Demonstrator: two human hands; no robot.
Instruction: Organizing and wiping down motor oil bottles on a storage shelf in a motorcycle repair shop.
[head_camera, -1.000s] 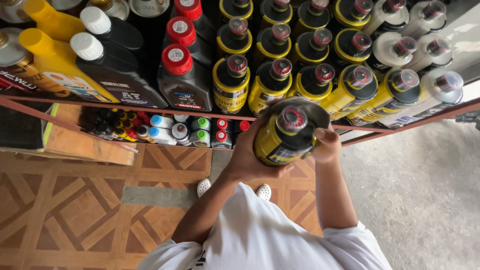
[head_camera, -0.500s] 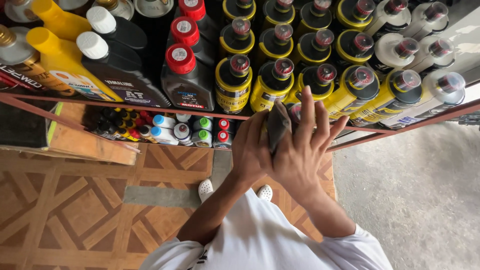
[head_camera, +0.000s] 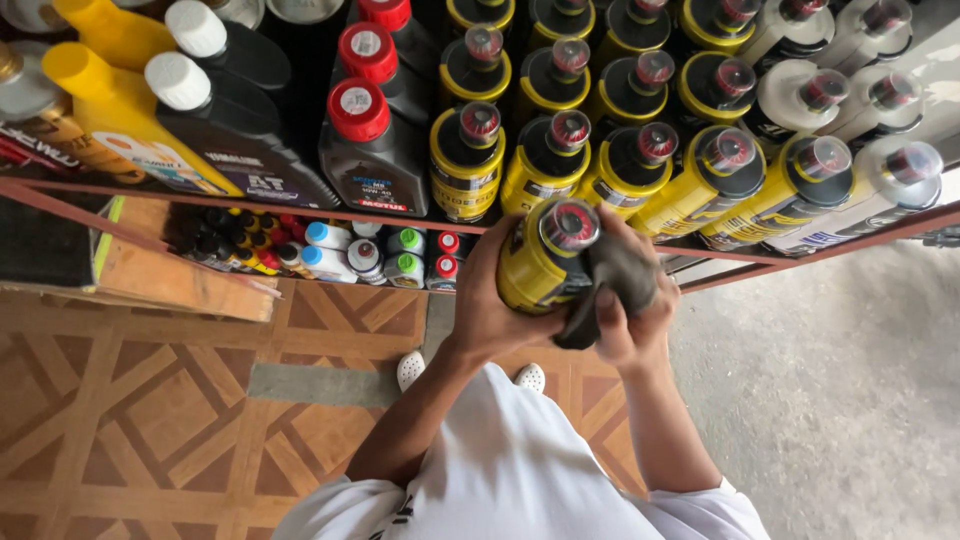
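My left hand (head_camera: 490, 300) grips a yellow bottle (head_camera: 540, 262) with a black shoulder and a red-ringed cap, held upright in front of the shelf. Against the bottle's right side, my right hand (head_camera: 630, 320) presses a dark grey cloth (head_camera: 615, 280), fingers closed around the cloth. Both hands are just below the shelf's front rail (head_camera: 300, 215).
The shelf holds rows of similar yellow bottles (head_camera: 465, 160), white bottles (head_camera: 880, 185), and black and yellow jugs (head_camera: 230, 120) at left. A lower shelf has small capped bottles (head_camera: 345, 255). Below are a patterned tile floor (head_camera: 150, 420) and grey concrete (head_camera: 850, 400).
The bottle has been turned in my hands. My right hand, spread flat over it half a second ago, now wraps the cloth against its right side, showing the cap again.
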